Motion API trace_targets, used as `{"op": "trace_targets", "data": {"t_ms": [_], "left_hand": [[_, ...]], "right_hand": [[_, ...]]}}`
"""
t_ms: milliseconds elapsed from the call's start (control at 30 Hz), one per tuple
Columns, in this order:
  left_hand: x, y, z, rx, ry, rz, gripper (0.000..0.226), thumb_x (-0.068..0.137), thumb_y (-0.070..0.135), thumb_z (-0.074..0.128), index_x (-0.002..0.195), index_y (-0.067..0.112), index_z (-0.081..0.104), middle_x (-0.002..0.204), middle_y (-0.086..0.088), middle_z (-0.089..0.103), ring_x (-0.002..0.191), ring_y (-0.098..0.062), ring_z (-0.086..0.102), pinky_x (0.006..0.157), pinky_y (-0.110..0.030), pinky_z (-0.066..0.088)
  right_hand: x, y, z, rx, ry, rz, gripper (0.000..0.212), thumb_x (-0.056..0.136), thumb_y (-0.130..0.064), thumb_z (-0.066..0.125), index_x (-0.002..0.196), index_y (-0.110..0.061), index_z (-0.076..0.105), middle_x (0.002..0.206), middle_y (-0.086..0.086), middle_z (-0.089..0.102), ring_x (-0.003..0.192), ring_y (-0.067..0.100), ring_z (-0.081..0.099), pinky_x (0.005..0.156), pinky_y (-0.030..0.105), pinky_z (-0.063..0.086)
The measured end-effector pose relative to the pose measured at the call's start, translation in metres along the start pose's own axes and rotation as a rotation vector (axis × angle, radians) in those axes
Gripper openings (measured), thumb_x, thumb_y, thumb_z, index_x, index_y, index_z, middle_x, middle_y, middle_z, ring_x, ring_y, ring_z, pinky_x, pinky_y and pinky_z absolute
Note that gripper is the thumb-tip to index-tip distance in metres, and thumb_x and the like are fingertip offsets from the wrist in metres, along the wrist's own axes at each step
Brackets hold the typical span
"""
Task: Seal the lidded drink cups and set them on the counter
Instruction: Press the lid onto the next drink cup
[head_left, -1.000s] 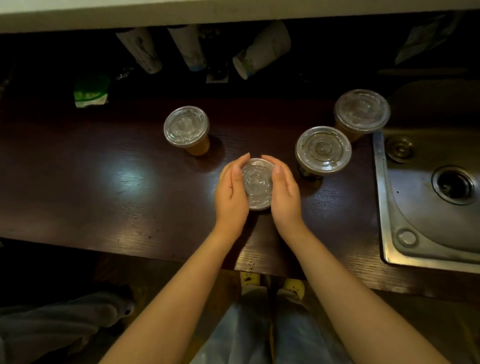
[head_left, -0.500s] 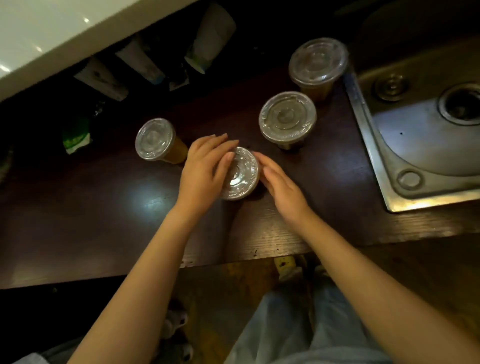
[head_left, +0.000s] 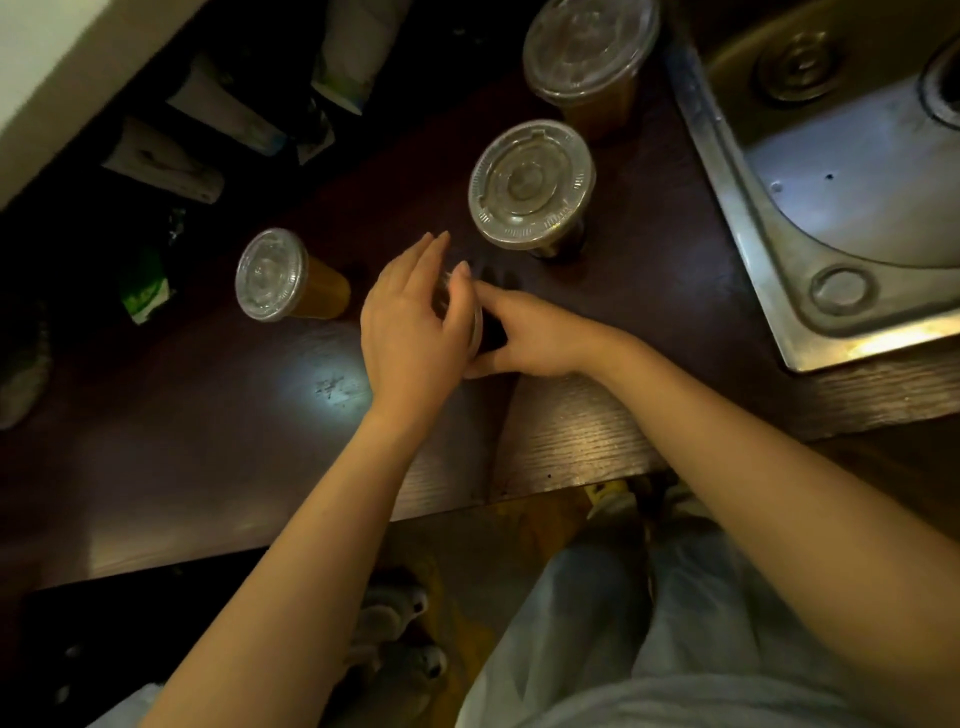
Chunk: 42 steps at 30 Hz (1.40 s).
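Observation:
A small dark drink cup (head_left: 491, 332) with a clear lid stands on the dark wooden counter (head_left: 208, 426), mostly hidden by my hands. My left hand (head_left: 410, 322) lies flat over its lid with straight fingers. My right hand (head_left: 530, 332) grips the cup's side from the right, thumb underneath. Three other lidded cups stand apart: an amber one (head_left: 280, 275) to the left, a dark one (head_left: 532, 187) behind, and an amber one (head_left: 589, 57) at the far back.
A steel sink (head_left: 841, 171) is set into the counter at the right. White paper cups (head_left: 166, 166) and a green packet (head_left: 145, 291) lie in the dark recess behind the counter. My legs and shoes show below the counter's front edge.
My left hand has slid from the cup's left side onto the top of the lid. My right hand has closed round the cup's side. The view has tilted and moved closer.

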<state>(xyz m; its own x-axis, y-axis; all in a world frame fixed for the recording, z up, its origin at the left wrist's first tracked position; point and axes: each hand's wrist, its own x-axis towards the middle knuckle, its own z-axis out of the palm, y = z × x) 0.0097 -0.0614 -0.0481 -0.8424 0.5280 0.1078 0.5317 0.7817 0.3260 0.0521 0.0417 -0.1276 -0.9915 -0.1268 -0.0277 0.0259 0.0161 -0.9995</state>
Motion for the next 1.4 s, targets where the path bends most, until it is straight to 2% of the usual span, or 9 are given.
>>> {"op": "trace_targets", "data": {"t_ms": [100,200,300,400,567,700,967,1233,1400], "left_hand": [[0.001,0.002,-0.003,0.011,-0.026,0.014,0.042,0.095,0.03,0.044,0.132,0.012,0.053,0.139,-0.006,0.051,0.13,-0.016,0.043,0.107,-0.035,0.035],[0.002,0.002,-0.008,0.118,-0.097,0.033,0.046,0.096,0.034,0.038,0.139,0.017,0.043,0.148,-0.009,0.039,0.138,-0.022,0.033,0.112,-0.044,0.026],[-0.004,0.002,-0.007,0.222,-0.133,-0.12,0.05,0.098,0.04,0.03,0.146,0.027,0.025,0.157,-0.009,0.019,0.143,-0.028,0.018,0.115,-0.046,0.016],[-0.004,0.004,-0.002,0.022,-0.071,-0.323,0.049,0.099,0.034,0.029,0.146,0.02,0.028,0.156,-0.008,0.02,0.143,-0.024,0.017,0.113,-0.04,0.014],[-0.012,-0.012,-0.015,-0.1,-0.043,-0.001,0.035,0.098,0.02,0.042,0.13,0.017,0.054,0.14,0.0,0.05,0.128,-0.009,0.042,0.107,-0.028,0.032],[-0.006,-0.019,-0.021,-0.056,-0.172,0.185,0.038,0.095,0.019,0.041,0.131,0.014,0.053,0.142,-0.005,0.047,0.136,-0.016,0.036,0.115,-0.039,0.023],[0.004,-0.006,-0.007,0.021,-0.062,-0.265,0.047,0.097,0.03,0.039,0.139,0.011,0.042,0.148,-0.01,0.04,0.139,-0.021,0.03,0.114,-0.042,0.024],[-0.002,0.0,-0.001,0.067,0.015,-0.259,0.039,0.092,0.032,0.04,0.127,0.023,0.054,0.138,0.008,0.05,0.129,-0.013,0.04,0.098,-0.046,0.035],[0.0,-0.002,0.002,0.081,0.012,-0.275,0.039,0.091,0.034,0.042,0.126,0.025,0.054,0.137,0.009,0.05,0.128,-0.012,0.039,0.094,-0.044,0.034]], "right_hand": [[0.002,0.001,-0.001,0.001,0.012,-0.032,0.078,0.07,-0.015,0.078,0.137,-0.017,0.038,0.122,-0.013,0.048,0.102,-0.022,0.042,0.084,-0.005,0.03],[-0.001,-0.003,0.002,-0.015,0.082,-0.044,0.071,0.069,-0.016,0.079,0.131,-0.016,0.043,0.121,-0.008,0.054,0.1,-0.015,0.048,0.083,-0.003,0.034],[-0.005,-0.008,0.017,-0.054,0.249,-0.071,0.072,0.071,-0.015,0.077,0.134,-0.013,0.041,0.136,0.003,0.05,0.124,0.01,0.045,0.1,0.02,0.039],[-0.012,-0.011,0.036,-0.088,0.345,-0.058,0.073,0.075,-0.01,0.073,0.138,-0.012,0.036,0.141,0.005,0.044,0.132,0.019,0.039,0.108,0.036,0.036],[-0.024,-0.007,0.017,-0.06,0.25,0.005,0.07,0.076,-0.011,0.073,0.136,-0.015,0.037,0.138,0.006,0.047,0.128,0.018,0.043,0.105,0.03,0.036],[-0.011,-0.014,0.006,-0.032,0.036,-0.027,0.083,0.074,-0.012,0.076,0.142,-0.015,0.03,0.142,0.004,0.044,0.129,0.01,0.039,0.104,0.019,0.031],[-0.005,-0.016,0.05,-0.19,0.408,0.005,0.073,0.065,-0.021,0.083,0.125,-0.006,0.042,0.127,0.01,0.044,0.12,0.025,0.039,0.098,0.039,0.039],[0.0,-0.012,0.017,-0.054,0.04,0.033,0.086,0.071,-0.016,0.079,0.142,-0.016,0.031,0.143,0.006,0.038,0.132,0.018,0.034,0.109,0.032,0.031],[0.009,-0.009,0.014,-0.036,-0.013,0.051,0.085,0.072,-0.015,0.078,0.143,-0.015,0.031,0.144,0.005,0.04,0.132,0.016,0.036,0.107,0.026,0.031]]}}
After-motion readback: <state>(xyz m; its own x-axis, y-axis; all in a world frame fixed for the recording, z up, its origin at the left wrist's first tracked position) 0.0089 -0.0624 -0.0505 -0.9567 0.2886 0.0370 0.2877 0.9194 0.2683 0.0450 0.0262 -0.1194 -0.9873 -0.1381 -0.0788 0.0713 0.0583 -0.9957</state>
